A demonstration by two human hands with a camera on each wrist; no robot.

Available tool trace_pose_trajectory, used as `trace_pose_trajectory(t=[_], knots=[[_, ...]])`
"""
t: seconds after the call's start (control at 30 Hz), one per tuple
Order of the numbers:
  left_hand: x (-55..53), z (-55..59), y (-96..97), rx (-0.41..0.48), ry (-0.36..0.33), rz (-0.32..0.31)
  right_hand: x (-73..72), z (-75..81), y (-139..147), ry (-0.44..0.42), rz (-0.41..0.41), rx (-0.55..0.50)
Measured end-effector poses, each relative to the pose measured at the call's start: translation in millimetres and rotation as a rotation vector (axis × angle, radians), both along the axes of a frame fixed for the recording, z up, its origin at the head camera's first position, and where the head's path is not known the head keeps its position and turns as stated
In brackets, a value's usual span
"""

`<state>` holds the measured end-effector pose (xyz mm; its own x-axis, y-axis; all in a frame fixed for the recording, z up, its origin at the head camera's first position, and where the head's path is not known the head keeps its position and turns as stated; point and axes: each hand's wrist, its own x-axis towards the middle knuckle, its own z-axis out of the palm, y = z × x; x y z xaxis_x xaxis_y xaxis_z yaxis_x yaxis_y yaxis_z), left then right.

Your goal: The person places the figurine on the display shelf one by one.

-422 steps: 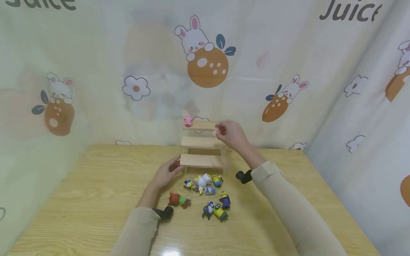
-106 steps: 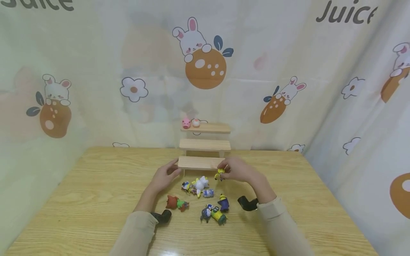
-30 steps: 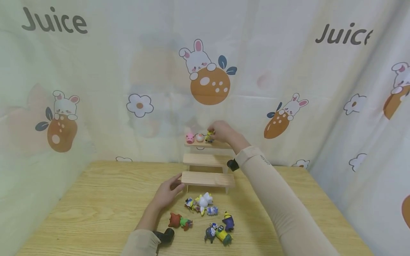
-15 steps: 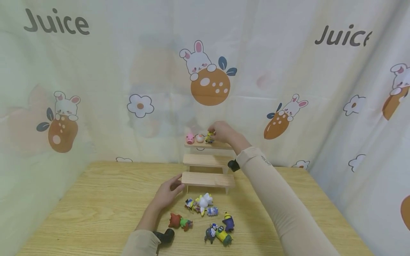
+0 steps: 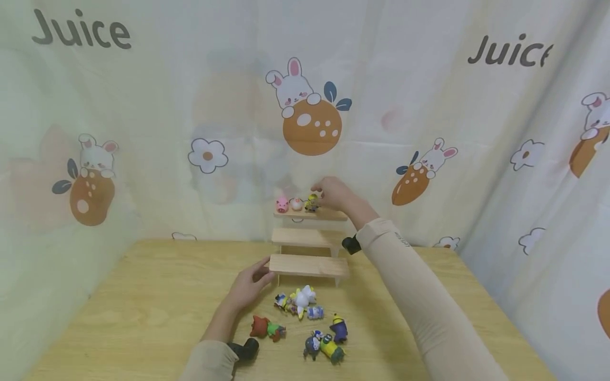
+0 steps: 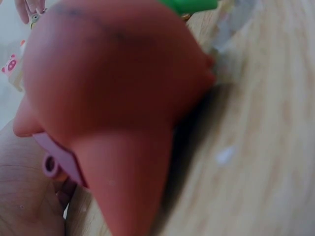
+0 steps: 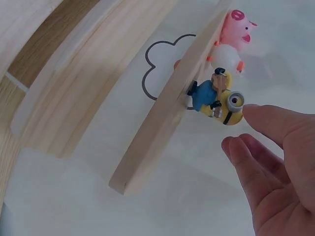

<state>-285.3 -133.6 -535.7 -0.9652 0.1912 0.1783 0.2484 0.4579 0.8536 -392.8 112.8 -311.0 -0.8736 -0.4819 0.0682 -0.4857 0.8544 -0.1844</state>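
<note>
In the head view my left hand (image 5: 248, 286) holds the left end of the lowest step of a three-step wooden display stand (image 5: 308, 265), thumb and fingers at its edge. My right hand (image 5: 335, 194) is at the top step beside a minion figurine (image 7: 211, 100) with a brown guitar, which stands there upright. In the right wrist view the thumb is right at its head and the other fingers are spread away from it. Left of it on that step are a round white chick figurine (image 5: 296, 204) and a pink pig figurine (image 5: 282, 205).
On the table in front of the stand lie a red-headed figurine (image 5: 260, 327), a white figurine (image 5: 303, 299), a purple-clad minion (image 5: 339, 328), a yellow-green minion (image 5: 331, 349), a dark figurine (image 5: 312, 346) and other small ones. A printed curtain (image 5: 229, 95) hangs behind.
The guitar minion was carried from near the bottom step up to the top step. In the last half second my right fingers have parted from it. My left hand has stayed put.
</note>
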Motion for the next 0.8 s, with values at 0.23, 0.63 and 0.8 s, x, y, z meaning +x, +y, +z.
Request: trace_pose_trajectory(t=[0.23,0.63,0.8], knots=[[-0.3,5.6,-1.3,-0.017,-0.010,0.002,19.5,-5.0,8,0.111,0.034,-0.028],[-1.8,10.5,-0.5,-0.031,-0.022,0.003,96.1,-53.3,13,0.072,0.125,-0.155],[2.2,8.9,-0.4,-0.026,-0.044,0.004,124.3,-79.3,19,0.016,0.103,-0.172]])
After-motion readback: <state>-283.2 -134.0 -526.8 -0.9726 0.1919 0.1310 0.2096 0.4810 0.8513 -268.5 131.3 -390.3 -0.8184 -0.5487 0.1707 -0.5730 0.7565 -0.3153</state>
